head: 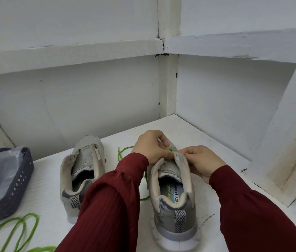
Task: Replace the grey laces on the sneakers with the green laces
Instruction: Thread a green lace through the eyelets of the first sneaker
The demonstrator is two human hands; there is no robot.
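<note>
The left hand [150, 148] pinches the green lace [170, 149] at the 12 o'clock end of the right sneaker [172, 206], whose flap the right hand [201, 160] grips; the left sneaker [81, 171] stands at its 9 o'clock.

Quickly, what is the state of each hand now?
Left hand: pinches the thin green lace over the grey mesh sneaker.
Right hand: pinches that sneaker's eyelet flap.

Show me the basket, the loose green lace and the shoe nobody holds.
basket [19, 187], head view, holed side wall.
loose green lace [34, 228], head view, loop's right strand.
untouched shoe [86, 158], head view, tongue.
</note>
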